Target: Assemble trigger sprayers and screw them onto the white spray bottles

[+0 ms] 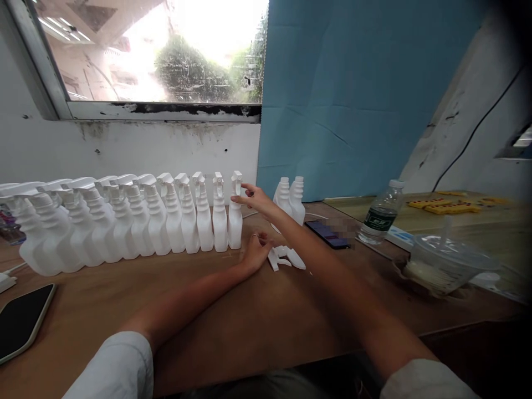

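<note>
At the right end of a long row of white spray bottles (174, 224) stands the last spray bottle (235, 224), upright with its trigger head on. The thumb and a finger of my right hand (254, 200) close around this bottle's neck from the right. Lower down, my left hand (255, 254) rests at the table with its fingers curled together; what they hold, if anything, is hidden. Right beside those fingers lie loose white trigger sprayer heads (286, 257). Behind my right forearm are two white bottles without heads (296, 199), partly covered by the arm.
A phone (328, 234) lies right of the bottles, and another phone (25, 318) at the left edge. A water bottle (380, 216) and a lidded plastic cup (443, 266) stand on the right. Yellow packets (451, 206) lie behind them. A wall with a window (166, 55) closes off the back.
</note>
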`<state>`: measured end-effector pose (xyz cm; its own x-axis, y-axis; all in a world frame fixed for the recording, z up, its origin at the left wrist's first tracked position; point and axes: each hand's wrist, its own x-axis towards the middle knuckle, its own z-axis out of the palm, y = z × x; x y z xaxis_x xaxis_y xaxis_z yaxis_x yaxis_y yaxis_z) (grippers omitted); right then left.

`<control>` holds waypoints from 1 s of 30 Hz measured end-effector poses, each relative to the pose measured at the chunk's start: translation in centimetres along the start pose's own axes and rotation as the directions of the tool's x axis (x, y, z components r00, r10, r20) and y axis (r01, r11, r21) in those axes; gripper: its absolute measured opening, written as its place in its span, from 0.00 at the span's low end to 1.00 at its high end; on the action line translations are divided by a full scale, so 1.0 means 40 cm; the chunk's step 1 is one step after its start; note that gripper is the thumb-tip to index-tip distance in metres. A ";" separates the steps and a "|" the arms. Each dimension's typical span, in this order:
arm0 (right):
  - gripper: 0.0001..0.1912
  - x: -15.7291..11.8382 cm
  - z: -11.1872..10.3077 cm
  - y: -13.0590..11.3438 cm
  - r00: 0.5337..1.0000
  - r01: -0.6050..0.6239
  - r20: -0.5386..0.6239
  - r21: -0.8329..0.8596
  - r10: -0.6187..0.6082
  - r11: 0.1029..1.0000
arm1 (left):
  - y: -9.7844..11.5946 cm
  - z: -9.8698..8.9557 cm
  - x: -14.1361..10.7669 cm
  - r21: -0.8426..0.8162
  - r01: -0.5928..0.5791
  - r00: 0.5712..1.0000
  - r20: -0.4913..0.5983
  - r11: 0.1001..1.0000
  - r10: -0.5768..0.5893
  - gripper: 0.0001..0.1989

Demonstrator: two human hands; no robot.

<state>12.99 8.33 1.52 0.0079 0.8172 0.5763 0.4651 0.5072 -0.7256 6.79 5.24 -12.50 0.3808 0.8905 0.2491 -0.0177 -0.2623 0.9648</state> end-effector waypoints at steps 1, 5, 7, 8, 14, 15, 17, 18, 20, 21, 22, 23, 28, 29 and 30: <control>0.17 0.008 0.007 0.003 1.000 -0.017 -0.016 0.012 0.017 1.000 | 0.000 -0.001 0.001 -0.006 0.000 1.000 -0.006 1.000 0.000 0.10; 0.14 -0.009 -0.034 -0.014 0.982 -0.043 -0.179 0.094 0.060 0.995 | -0.002 -0.001 0.003 -0.035 0.006 0.999 -0.032 0.999 -0.007 0.13; 0.15 -0.043 -0.097 -0.031 0.950 -0.004 -0.307 0.158 0.053 0.987 | -0.006 -0.001 0.003 -0.055 0.007 0.999 -0.037 0.998 -0.009 0.16; 0.16 -0.064 -0.136 -0.040 0.924 0.019 -0.378 0.192 0.056 0.981 | -0.008 -0.001 0.002 -0.067 0.006 0.999 -0.041 0.998 -0.009 0.18; 0.17 -0.185 -0.322 -0.050 0.753 0.154 -0.649 0.334 0.108 0.930 | -0.001 -0.006 -0.008 -0.140 -0.074 0.995 -0.074 0.987 0.064 0.44; 0.18 -0.199 -0.331 -0.042 0.738 0.162 -0.663 0.354 0.125 0.921 | 0.004 -0.007 -0.012 -0.146 -0.098 0.994 -0.067 0.984 0.089 0.48; 0.19 -0.223 -0.330 -0.020 0.726 0.160 -0.667 0.398 0.165 0.904 | 0.015 -0.009 -0.021 -0.158 -0.149 0.989 -0.030 0.976 0.147 0.51; 0.19 -0.232 -0.323 -0.009 0.727 0.153 -0.661 0.421 0.187 0.894 | 0.020 -0.010 -0.026 -0.146 -0.190 0.982 -0.008 0.971 0.191 0.51; 0.19 -0.245 -0.304 0.009 0.741 0.133 -0.633 0.464 0.224 0.876 | 0.029 -0.013 -0.031 -0.088 -0.283 0.958 0.017 0.955 0.286 0.46; 0.19 -0.250 -0.295 0.016 0.751 0.123 -0.616 0.482 0.236 0.868 | 0.033 -0.016 -0.031 -0.051 -0.323 0.946 0.017 0.945 0.324 0.42; 0.19 -0.254 -0.289 0.020 0.763 0.115 -0.600 0.494 0.242 0.862 | 0.037 -0.019 -0.030 -0.015 -0.351 0.936 0.011 0.936 0.351 0.39; 0.18 -0.257 -0.285 0.023 0.772 0.111 -0.587 0.502 0.243 0.858 | 0.041 -0.022 -0.029 0.010 -0.365 0.931 0.002 0.931 0.365 0.37; 0.16 -0.265 -0.295 0.024 0.793 0.126 -0.571 0.494 0.212 0.860 | 0.060 -0.034 -0.025 -0.009 -0.365 0.931 0.023 0.931 0.365 0.35; 0.15 -0.266 -0.300 0.023 0.789 0.138 -0.581 0.485 0.200 0.863 | 0.063 -0.036 -0.026 -0.023 -0.359 0.932 0.031 0.933 0.360 0.33; 0.15 -0.266 -0.305 0.023 0.784 0.153 -0.592 0.474 0.186 0.867 | 0.064 -0.038 -0.028 -0.038 -0.350 0.936 0.035 0.936 0.351 0.31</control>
<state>24.13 -3.24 -0.70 0.6165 0.5730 0.5399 -0.0156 0.6945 -0.7193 4.94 4.15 -10.19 0.3822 0.7280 0.5692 -0.1855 -0.5430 0.8190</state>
